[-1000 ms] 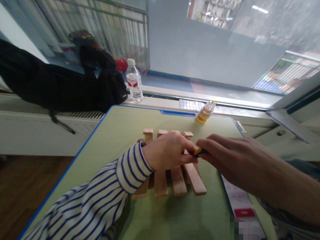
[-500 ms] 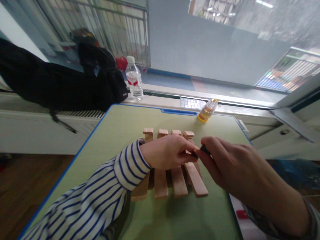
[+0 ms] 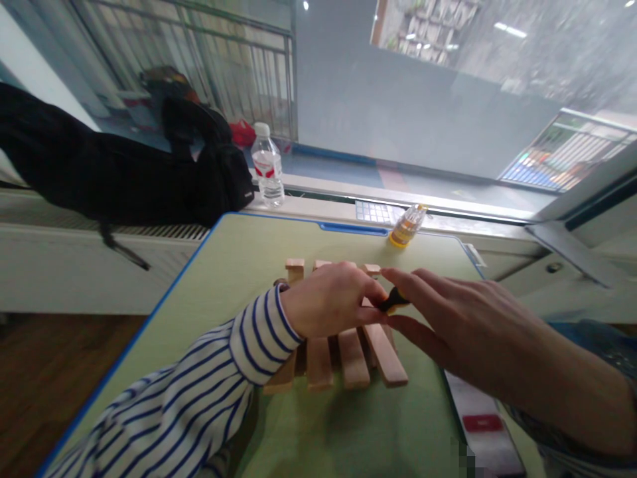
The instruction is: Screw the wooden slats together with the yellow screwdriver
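My left hand, in a blue-striped sleeve, is closed over the wooden slats. Its thumb and fingers pinch a short black-and-yellow handle that looks like a screwdriver's; the shaft and tip are hidden. From the right comes my right hand, its thumb below and its fingers above the handle's free end, spread apart around it. Whether a fingertip touches the handle, I cannot tell. Several pale slats lie side by side, their near ends pointing at me, and the left hand covers their middle.
The table has a blue edge. At its far side a small yellow-capped bottle leans. Behind stand a water bottle and a black bag on the sill. A phone lies near the right edge.
The right hand's thumb and fingers have spread apart from a pinch, leaving more of the black-and-yellow handle showing. My left hand keeps its pinch. The view has shifted slightly.
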`<action>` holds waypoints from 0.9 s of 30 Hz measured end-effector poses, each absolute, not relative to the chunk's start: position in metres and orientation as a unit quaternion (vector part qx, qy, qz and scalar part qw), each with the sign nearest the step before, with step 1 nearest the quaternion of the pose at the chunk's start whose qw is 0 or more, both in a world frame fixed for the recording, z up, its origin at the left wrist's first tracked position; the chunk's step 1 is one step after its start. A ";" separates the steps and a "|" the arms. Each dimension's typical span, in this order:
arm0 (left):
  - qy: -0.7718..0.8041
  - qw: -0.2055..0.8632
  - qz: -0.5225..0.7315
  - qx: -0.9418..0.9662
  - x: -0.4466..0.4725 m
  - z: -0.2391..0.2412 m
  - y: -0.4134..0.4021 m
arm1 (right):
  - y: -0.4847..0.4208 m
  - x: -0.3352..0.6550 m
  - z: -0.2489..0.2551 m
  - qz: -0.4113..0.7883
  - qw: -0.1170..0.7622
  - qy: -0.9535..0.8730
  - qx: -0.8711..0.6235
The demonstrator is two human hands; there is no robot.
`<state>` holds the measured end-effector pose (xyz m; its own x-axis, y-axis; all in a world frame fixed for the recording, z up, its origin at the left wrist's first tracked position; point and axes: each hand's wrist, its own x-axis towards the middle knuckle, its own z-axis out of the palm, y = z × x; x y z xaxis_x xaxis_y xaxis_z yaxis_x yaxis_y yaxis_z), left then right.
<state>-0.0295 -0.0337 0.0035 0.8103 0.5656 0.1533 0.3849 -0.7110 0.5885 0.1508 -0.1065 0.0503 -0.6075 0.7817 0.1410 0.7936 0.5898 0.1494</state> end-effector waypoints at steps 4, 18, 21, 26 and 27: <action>0.245 0.308 0.166 0.904 -0.029 0.002 -0.033 | -0.102 0.161 0.053 -0.084 -0.014 -0.916 -0.392; 0.196 0.358 0.145 0.901 -0.032 0.007 -0.028 | -0.103 0.150 0.044 -0.135 -0.008 -0.898 -0.419; 0.180 0.352 0.135 0.908 -0.032 0.004 -0.026 | -0.106 0.145 0.040 -0.145 0.006 -0.883 -0.446; 0.155 0.361 0.121 0.912 -0.031 0.003 -0.026 | -0.112 0.136 0.035 -0.152 0.029 -0.840 -0.520; 0.159 0.357 0.122 0.912 -0.031 0.004 -0.027 | -0.113 0.136 0.035 -0.152 0.029 -0.835 -0.528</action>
<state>-0.0306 -0.0268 0.0038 0.9200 0.3768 0.1082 0.2031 -0.6941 0.6906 0.1357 -0.1135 0.0348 -0.4418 0.8725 0.2086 0.8900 0.3970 0.2242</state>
